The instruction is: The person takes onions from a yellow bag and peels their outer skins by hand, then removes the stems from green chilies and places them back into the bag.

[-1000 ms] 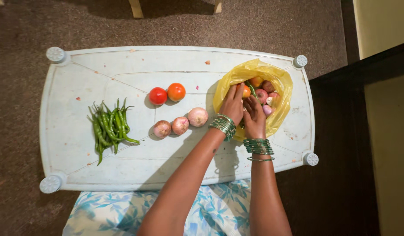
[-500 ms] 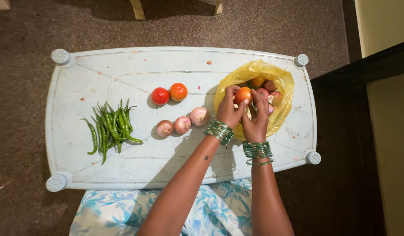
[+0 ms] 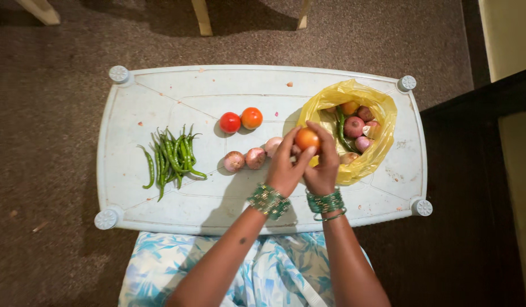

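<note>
Holding an orange tomato [image 3: 307, 138] between both hands, the left hand [image 3: 284, 168] cups it from the left and the right hand [image 3: 322, 165] from the right, fingers closed lightly around it just left of the yellow bag [image 3: 382, 133]. A soft, even grip suits best, since it looks easy to bruise. Beyond the left hand, two tomatoes [image 3: 241, 120] lie on the counter [image 3: 160, 91], with onions [image 3: 244, 160] just beside that hand.

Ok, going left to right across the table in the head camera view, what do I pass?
Green chillies → two tomatoes on the table → onions in a row → tomato held in both hands → yellow bag of vegetables.
</note>
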